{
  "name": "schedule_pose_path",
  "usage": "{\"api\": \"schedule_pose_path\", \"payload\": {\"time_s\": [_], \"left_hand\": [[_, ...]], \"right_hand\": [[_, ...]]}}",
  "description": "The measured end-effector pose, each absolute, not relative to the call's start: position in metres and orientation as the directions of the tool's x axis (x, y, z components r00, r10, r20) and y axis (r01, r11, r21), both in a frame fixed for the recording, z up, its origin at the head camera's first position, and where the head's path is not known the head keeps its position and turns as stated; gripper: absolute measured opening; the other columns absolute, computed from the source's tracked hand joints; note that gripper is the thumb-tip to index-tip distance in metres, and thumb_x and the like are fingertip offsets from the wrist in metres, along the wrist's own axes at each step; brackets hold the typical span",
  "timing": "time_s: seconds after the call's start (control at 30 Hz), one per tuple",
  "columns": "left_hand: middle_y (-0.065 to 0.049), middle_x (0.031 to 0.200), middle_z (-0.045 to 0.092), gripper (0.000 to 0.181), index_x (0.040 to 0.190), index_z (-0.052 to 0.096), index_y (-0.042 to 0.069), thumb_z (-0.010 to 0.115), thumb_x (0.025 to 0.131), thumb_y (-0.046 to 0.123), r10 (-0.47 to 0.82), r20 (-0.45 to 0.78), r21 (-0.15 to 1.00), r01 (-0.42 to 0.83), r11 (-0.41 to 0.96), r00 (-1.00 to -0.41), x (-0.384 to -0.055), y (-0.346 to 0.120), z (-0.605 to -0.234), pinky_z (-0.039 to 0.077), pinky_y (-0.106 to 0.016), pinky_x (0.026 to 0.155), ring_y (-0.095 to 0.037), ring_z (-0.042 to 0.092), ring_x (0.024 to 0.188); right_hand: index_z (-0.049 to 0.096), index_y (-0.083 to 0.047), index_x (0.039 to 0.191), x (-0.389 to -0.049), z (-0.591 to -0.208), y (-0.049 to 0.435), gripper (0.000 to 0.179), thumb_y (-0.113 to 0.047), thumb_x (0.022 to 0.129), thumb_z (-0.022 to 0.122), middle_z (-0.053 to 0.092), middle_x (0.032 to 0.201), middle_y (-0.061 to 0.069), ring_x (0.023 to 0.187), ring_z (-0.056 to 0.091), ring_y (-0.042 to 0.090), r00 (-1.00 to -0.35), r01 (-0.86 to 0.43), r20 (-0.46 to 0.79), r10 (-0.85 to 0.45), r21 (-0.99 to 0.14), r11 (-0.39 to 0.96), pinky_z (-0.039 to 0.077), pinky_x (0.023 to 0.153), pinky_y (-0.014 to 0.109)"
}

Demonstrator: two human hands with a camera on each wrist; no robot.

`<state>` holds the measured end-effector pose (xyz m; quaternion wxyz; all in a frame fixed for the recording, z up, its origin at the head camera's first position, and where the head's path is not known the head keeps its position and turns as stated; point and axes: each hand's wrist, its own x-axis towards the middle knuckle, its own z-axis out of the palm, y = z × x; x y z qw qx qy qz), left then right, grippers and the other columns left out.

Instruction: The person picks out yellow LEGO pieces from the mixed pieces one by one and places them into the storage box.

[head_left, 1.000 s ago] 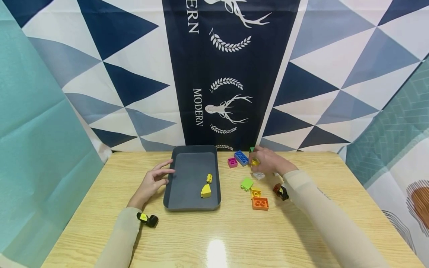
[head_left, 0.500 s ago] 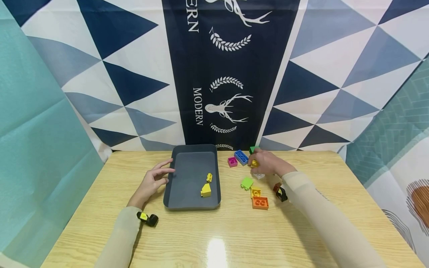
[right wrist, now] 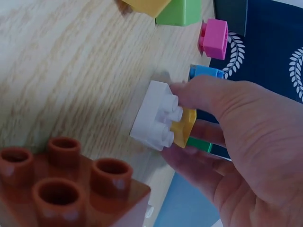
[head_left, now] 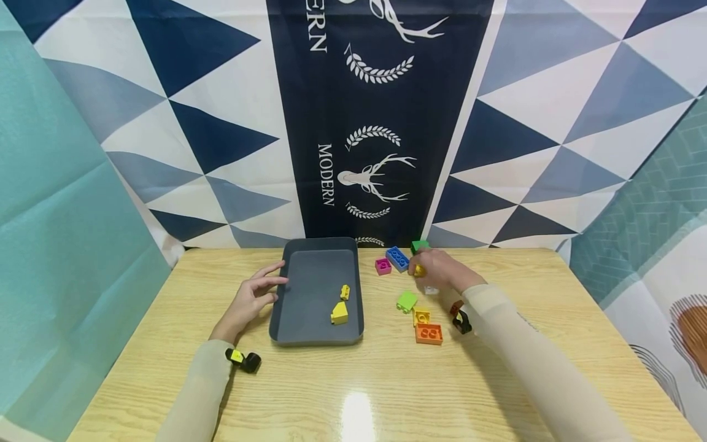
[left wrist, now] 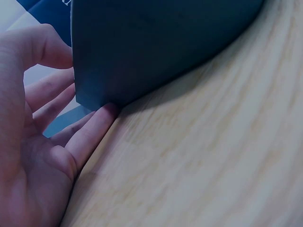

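My right hand (head_left: pixel 442 268) reaches to the back right of the table and pinches a yellow toy brick (head_left: pixel 420 270) between thumb and fingers; the brick (right wrist: pixel 183 128) is partly hidden in the right wrist view. In front of it lies a white brick (right wrist: pixel 152 116), studs turned toward the fingers, covering the thumb and finger tips. A green brick (head_left: pixel 420 245) sits just behind the hand, a blue brick (head_left: pixel 397 259) to its left. My left hand (head_left: pixel 248 302) rests its fingertips on the left rim of a dark grey tray (head_left: pixel 309 288), fingers fairly straight.
Inside the tray are two yellow bricks, a small one (head_left: pixel 345 292) and a sloped one (head_left: pixel 339 313). Pink (head_left: pixel 383 266), lime (head_left: pixel 407 301), yellow (head_left: pixel 421 316) and orange (head_left: pixel 429 334) bricks lie to its right. A brown brick (right wrist: pixel 66 184) is under the right wrist. Patterned cloth hangs behind.
The right hand has shifted very slightly, uncovering more of the green brick behind it. The white brick has moved a little to the right under the hand. My left hand stays in place.
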<state>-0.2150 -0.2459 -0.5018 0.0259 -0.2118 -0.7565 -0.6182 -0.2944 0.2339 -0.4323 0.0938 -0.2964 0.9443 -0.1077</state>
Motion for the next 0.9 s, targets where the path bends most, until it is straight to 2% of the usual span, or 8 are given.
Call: {"api": "schedule_pose_path", "payload": {"time_s": [0.07, 0.1, 0.27, 0.33, 0.4, 0.63, 0.9], "left_hand": [[-0.034, 0.175, 0.041, 0.042, 0.135, 0.071, -0.017, 0.058, 0.095, -0.018, 0.287, 0.298, 0.925, 0.35, 0.15, -0.91, -0.215, -0.246, -0.502, 0.045, -0.006, 0.121, -0.004, 0.053, 0.155], [-0.034, 0.176, 0.041, 0.042, 0.135, 0.071, -0.017, 0.057, 0.095, -0.018, 0.287, 0.296, 0.925, 0.348, 0.151, -0.911, -0.215, -0.246, -0.502, 0.045, -0.006, 0.121, -0.007, 0.053, 0.156], [-0.034, 0.176, 0.041, 0.042, 0.135, 0.071, -0.017, 0.057, 0.095, -0.018, 0.287, 0.29, 0.927, 0.343, 0.155, -0.913, -0.215, -0.246, -0.501, 0.045, -0.006, 0.121, -0.026, 0.049, 0.161], [-0.033, 0.176, 0.041, 0.042, 0.135, 0.071, -0.017, 0.057, 0.095, -0.018, 0.287, 0.289, 0.927, 0.342, 0.156, -0.913, -0.215, -0.246, -0.501, 0.045, -0.006, 0.121, -0.029, 0.048, 0.162], [-0.034, 0.176, 0.041, 0.042, 0.135, 0.071, -0.018, 0.057, 0.095, -0.018, 0.287, 0.291, 0.926, 0.344, 0.154, -0.913, -0.215, -0.246, -0.501, 0.045, -0.006, 0.121, -0.026, 0.048, 0.162], [-0.034, 0.176, 0.041, 0.042, 0.135, 0.07, -0.018, 0.057, 0.095, -0.018, 0.287, 0.297, 0.925, 0.349, 0.151, -0.911, -0.214, -0.246, -0.501, 0.045, -0.006, 0.121, -0.001, 0.052, 0.154], [-0.033, 0.176, 0.041, 0.042, 0.136, 0.071, -0.017, 0.058, 0.096, -0.017, 0.287, 0.29, 0.925, 0.344, 0.163, -0.913, -0.215, -0.246, -0.501, 0.045, -0.006, 0.121, -0.009, 0.051, 0.158]], "right_hand": [[0.084, -0.014, 0.113, -0.295, -0.433, 0.232, 0.016, -0.008, 0.098, 0.083, 0.075, 0.125, 0.015, 0.108, 0.069, 0.03, -0.815, -0.526, -0.12, -0.568, -0.262, 0.809, 0.064, 0.115, 0.055], [0.084, -0.013, 0.11, -0.29, -0.426, 0.227, 0.017, -0.003, 0.096, 0.083, 0.075, 0.124, 0.016, 0.107, 0.069, 0.031, -0.826, -0.502, -0.141, -0.545, -0.254, 0.827, 0.063, 0.115, 0.058], [0.083, -0.012, 0.103, -0.29, -0.429, 0.224, 0.012, -0.002, 0.096, 0.084, 0.077, 0.12, 0.014, 0.101, 0.067, 0.025, -0.831, -0.51, -0.125, -0.542, -0.218, 0.832, 0.066, 0.108, 0.052], [0.083, -0.012, 0.102, -0.289, -0.429, 0.224, 0.012, -0.002, 0.095, 0.085, 0.077, 0.118, 0.013, 0.1, 0.067, 0.024, -0.832, -0.514, -0.115, -0.543, -0.21, 0.832, 0.067, 0.106, 0.051], [0.083, -0.011, 0.101, -0.29, -0.429, 0.224, 0.011, -0.002, 0.095, 0.085, 0.078, 0.117, 0.013, 0.099, 0.067, 0.024, -0.829, -0.523, -0.104, -0.55, -0.208, 0.827, 0.067, 0.104, 0.05], [0.084, -0.011, 0.101, -0.29, -0.431, 0.224, 0.011, -0.002, 0.095, 0.085, 0.078, 0.116, 0.013, 0.097, 0.067, 0.024, -0.829, -0.524, -0.099, -0.55, -0.206, 0.826, 0.068, 0.103, 0.05], [0.083, -0.011, 0.101, -0.288, -0.429, 0.223, 0.012, -0.001, 0.094, 0.086, 0.078, 0.116, 0.013, 0.097, 0.067, 0.024, -0.834, -0.515, -0.105, -0.542, -0.205, 0.832, 0.068, 0.104, 0.05]]}}
